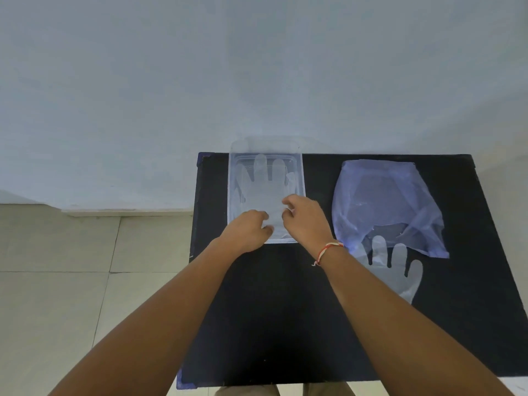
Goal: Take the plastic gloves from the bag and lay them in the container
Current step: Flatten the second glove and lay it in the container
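We are pinching a clear plastic glove (263, 190) with curled left hand (247, 231) and right hand (304, 217), glove lying in the clear rectangular plastic container (232, 178) at frame centre, pale blue plastic bag (385, 201) lying right, second clear glove (400, 267) poking out beneath it, black tabletop (285, 324) underneath.

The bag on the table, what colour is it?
Pale translucent blue-violet bag, seen best in the head view.

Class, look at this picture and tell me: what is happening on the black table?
A person is laying a clear plastic glove flat in a clear container. The left hand and right hand are both at the glove's cuff end. A second glove sticks halfway out of the bluish bag on the right.
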